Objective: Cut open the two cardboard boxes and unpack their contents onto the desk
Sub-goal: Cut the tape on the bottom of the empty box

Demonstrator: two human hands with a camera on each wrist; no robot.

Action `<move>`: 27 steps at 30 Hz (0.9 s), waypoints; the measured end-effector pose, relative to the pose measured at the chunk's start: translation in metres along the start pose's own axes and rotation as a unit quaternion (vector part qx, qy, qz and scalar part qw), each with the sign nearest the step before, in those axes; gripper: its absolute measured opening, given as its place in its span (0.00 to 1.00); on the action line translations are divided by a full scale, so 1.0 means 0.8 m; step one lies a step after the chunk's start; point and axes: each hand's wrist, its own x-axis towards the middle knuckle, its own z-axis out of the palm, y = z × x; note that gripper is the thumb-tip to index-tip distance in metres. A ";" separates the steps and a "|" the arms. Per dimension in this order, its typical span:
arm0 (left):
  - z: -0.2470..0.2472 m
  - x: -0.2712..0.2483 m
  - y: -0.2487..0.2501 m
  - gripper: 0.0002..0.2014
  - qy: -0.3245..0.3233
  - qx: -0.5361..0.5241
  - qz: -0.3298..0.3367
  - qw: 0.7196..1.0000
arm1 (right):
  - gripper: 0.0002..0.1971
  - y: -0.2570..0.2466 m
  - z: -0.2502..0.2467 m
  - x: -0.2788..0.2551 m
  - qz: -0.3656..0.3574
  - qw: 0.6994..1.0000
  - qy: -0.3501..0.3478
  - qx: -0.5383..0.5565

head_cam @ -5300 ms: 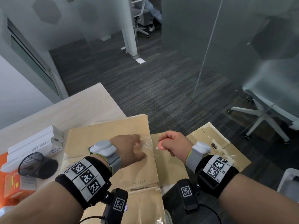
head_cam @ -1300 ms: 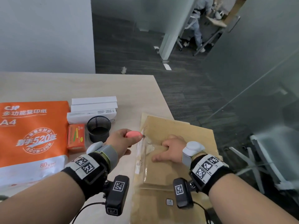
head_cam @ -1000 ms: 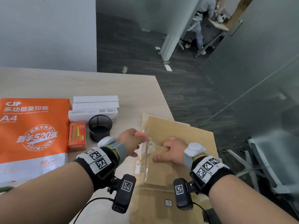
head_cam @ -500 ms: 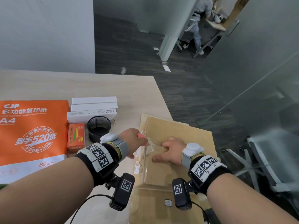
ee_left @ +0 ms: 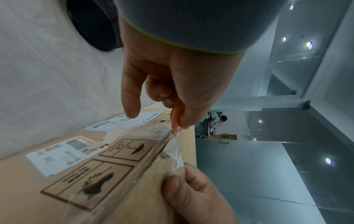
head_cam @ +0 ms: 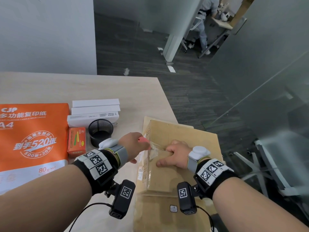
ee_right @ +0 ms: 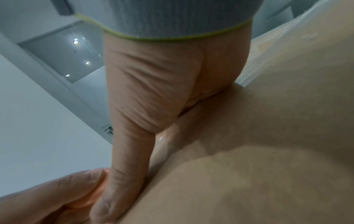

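**Box on top: stiff board, slick tape, cutter at the seam**

Box [head_cam: 182, 158] on top sits on a second box [head_cam: 160, 215] at the desk's [head_cam: 117, 91] right edge, at about 5 o'clock from the black mesh cup [head_cam: 100, 131]. The left hand [head_cam: 133, 144] is curled round a pink cutter [head_cam: 142, 139], its tip at the taped edge on the box's left side. The right hand [head_cam: 177, 154] lies flat on the top face, fingers straight and pressing, thumb beside the crinkled clear tape [ee_left: 172, 151].

The board looks stiff and dry — it should take a firm palm without denting, and its flat faces give good friction. The tape is the awkward part: thin, glossy, already puckered, likely to stretch or slip rather than part cleanly unless the blade stays in the seam. How heavy the box is cannot be told, but it sits square under the pressing hand.

Best hold, I judge, is as shown — palm on top, well behind the blade's path. Once cut, the flaps at the 9 o'clock edge are the place to grasp.

Paper ream [head_cam: 31, 131], small orange box [head_cam: 76, 141] and white boxes [head_cam: 95, 111] lie at 9 to 10 o'clock.
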 end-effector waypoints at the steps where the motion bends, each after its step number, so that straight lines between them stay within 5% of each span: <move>1: 0.000 0.000 0.001 0.09 -0.002 -0.006 0.000 1.000 | 0.35 0.001 0.000 0.001 -0.001 1.000 0.000 0.001; 15: 0.008 -0.007 -0.035 0.13 -0.089 -0.067 -0.011 0.994 | 0.36 0.009 0.006 0.005 -0.006 0.999 0.036 0.039; 20: -0.008 0.001 -0.055 0.09 -0.022 -0.123 -0.011 0.992 | 0.07 0.011 0.008 0.000 -0.028 0.976 0.117 0.179; 27: -0.017 0.002 -0.054 0.12 0.006 -0.241 -0.034 0.970 | 0.18 -0.005 -0.035 -0.003 -0.050 0.989 0.118 -0.072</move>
